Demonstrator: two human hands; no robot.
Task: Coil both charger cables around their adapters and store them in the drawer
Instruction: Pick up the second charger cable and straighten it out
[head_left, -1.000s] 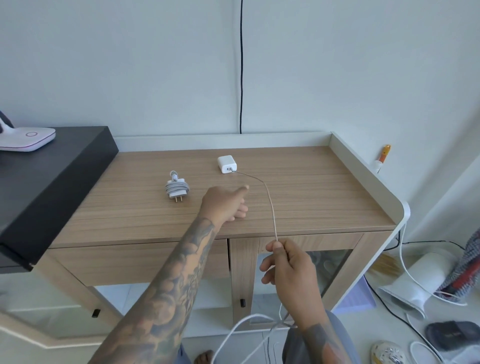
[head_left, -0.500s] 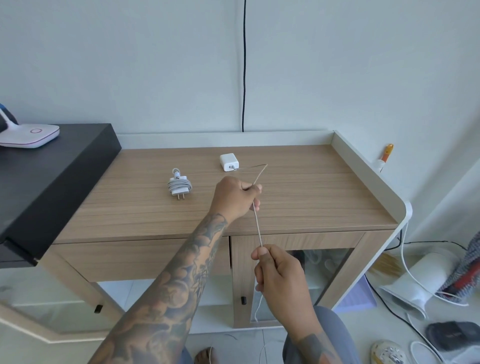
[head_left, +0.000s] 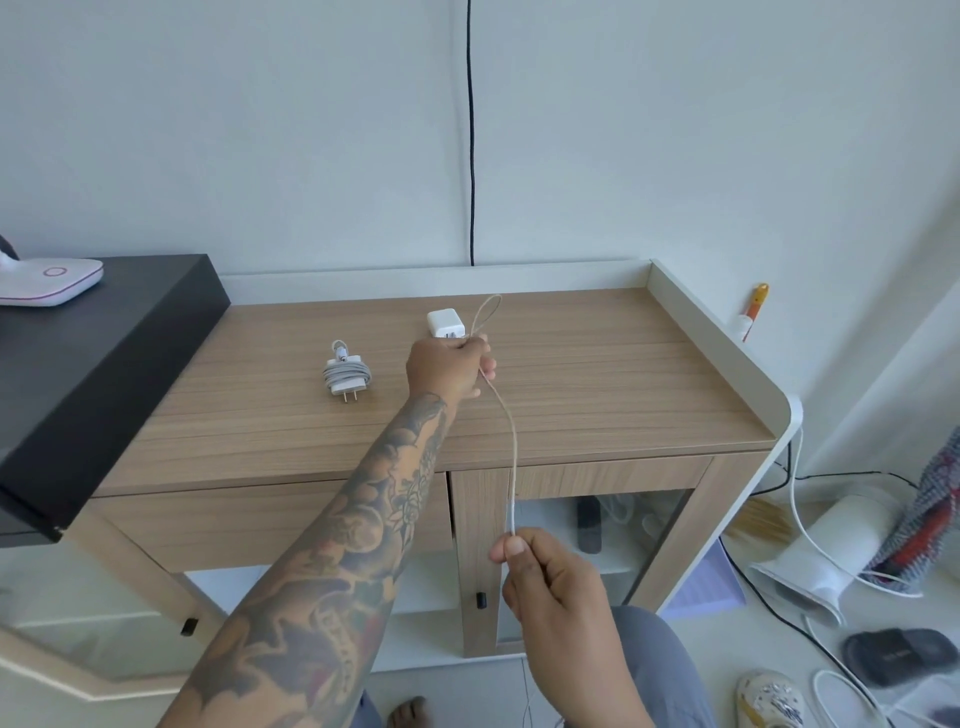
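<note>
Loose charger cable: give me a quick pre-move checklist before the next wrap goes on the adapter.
1. Left hand holds the cable beside the white adapter: ok.
2. Right hand pinches the cable lower down: ok.
3. A starter loop stands above the left hand: ok.
4. Cable between the hands free of knots: ok.
5. Tail below the right hand untangled: cannot tell.
6. Other charger already coiled, on the cabinet top: ok. Drawer open for storing: not ok, shut.
</note>
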